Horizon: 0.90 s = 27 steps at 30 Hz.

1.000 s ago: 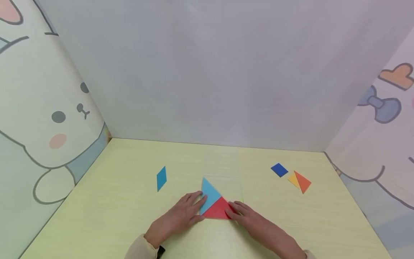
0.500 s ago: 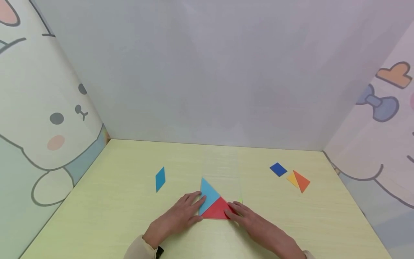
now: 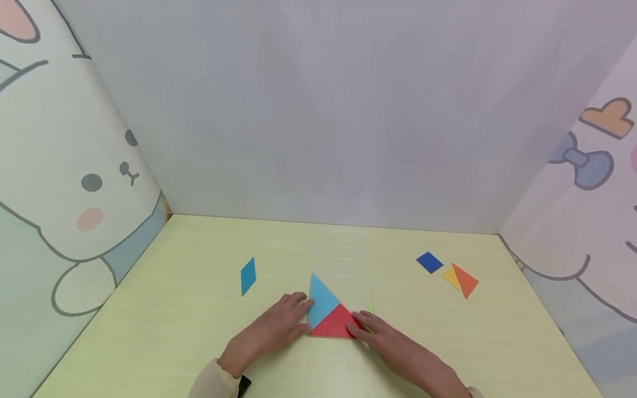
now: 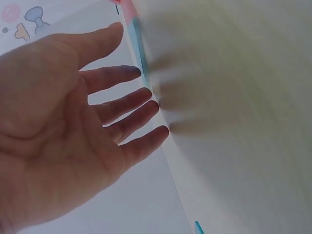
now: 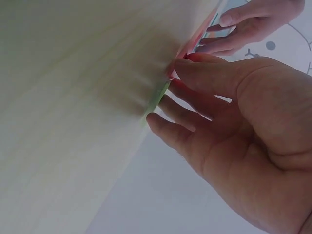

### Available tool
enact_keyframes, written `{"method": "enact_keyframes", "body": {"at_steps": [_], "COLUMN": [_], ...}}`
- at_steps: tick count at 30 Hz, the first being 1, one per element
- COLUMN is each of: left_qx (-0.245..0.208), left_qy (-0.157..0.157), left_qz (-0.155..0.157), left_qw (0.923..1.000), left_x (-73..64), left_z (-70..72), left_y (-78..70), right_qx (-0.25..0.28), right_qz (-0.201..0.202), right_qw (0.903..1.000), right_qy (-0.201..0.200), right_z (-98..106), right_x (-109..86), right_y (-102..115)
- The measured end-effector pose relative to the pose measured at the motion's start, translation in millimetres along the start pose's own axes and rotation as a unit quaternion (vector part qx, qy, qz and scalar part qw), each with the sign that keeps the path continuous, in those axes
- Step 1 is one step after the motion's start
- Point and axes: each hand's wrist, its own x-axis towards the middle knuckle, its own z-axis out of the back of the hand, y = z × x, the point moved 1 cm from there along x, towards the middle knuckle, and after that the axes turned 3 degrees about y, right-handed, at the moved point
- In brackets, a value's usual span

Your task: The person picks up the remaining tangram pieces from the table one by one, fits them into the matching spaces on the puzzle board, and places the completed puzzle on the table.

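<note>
The head view looks forward and down from above the near side of the table (image 3: pixel 189 320), far enough back to take in its far edge, side edges and the walls (image 3: pixel 328 110). The left wrist view sits close and low, rolled sideways, facing past the left fingers (image 4: pixel 109 77) toward the bow print (image 4: pixel 35 14) beyond the right edge. The right wrist view, also close, low and rolled, faces past the right fingers (image 5: pixel 168 129) toward the left edge. All three share the red triangle (image 3: pixel 332 324).
</note>
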Motion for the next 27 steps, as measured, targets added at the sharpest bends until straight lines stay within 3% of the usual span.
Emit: {"method": "enact_keyframes", "body": {"at_steps": [5, 15, 27], "left_qx": [0.009, 0.003, -0.032], "left_qy": [-0.047, -0.13, -0.156], "left_qz": [0.015, 0.104, 0.161], "left_qw": [0.9987, 0.9861, 0.974], "left_x": [4.7, 15.5, 19.7], "left_z": [4.3, 6.7, 21.8], "left_y": [2.2, 16.1, 35.1], "right_qx": [0.01, 0.011, 0.02], "right_qz": [-0.017, -0.016, -0.006], "right_qw": [0.9998, 0.9998, 0.9998], "right_qy": [0.007, 0.005, 0.003], "right_z": [0.3, 0.3, 1.1], "right_x": [-1.2, -1.5, -2.8], "right_y": [1.6, 1.8, 1.0]}}
